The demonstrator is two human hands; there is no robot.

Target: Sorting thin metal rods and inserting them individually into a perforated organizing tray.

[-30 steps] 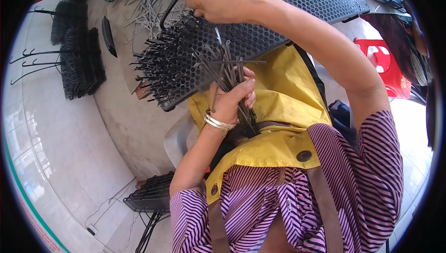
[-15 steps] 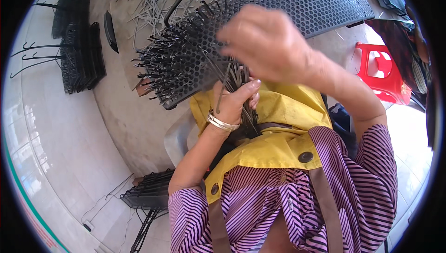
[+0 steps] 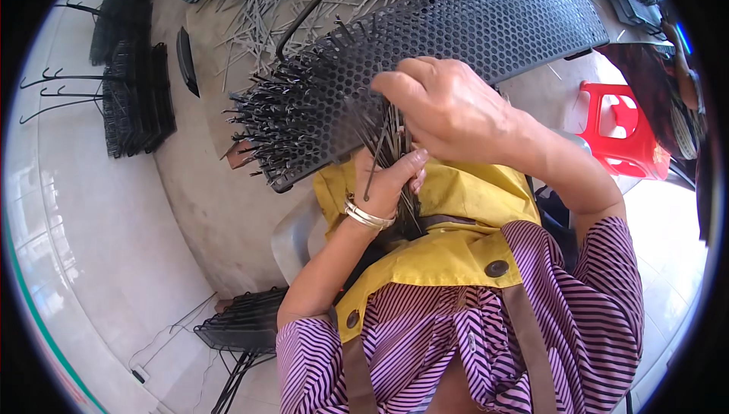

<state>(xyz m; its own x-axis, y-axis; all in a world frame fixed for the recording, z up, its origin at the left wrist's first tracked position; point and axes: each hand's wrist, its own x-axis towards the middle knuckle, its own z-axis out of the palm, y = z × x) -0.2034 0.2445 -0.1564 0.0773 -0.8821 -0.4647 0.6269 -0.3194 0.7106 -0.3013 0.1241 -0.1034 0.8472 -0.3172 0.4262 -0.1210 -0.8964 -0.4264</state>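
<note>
My left hand (image 3: 387, 182) is closed round a bundle of thin dark metal rods (image 3: 393, 137), held upright above my lap. One rod slants out of the bundle across the thumb side. My right hand (image 3: 453, 106) is at the top of the bundle, its fingers curled in a pinch; what they grip is hidden behind the knuckles. Beyond both hands lies a long black board (image 3: 486, 30) full of round holes. At its left end, many dark rods with bent tips (image 3: 285, 121) stand crowded in the holes.
Loose grey strips (image 3: 262, 15) litter the floor behind the board. A red plastic stool (image 3: 619, 129) stands at right. Black racks (image 3: 137, 102) with hooked rods lean by the left wall, and another dark rack (image 3: 243, 319) is at lower left. A yellow apron (image 3: 456, 262) covers my lap.
My right hand has come down and back from over the board to the top of the bundle. The left hand keeps its hold on the rods. The whole view has shifted slightly.
</note>
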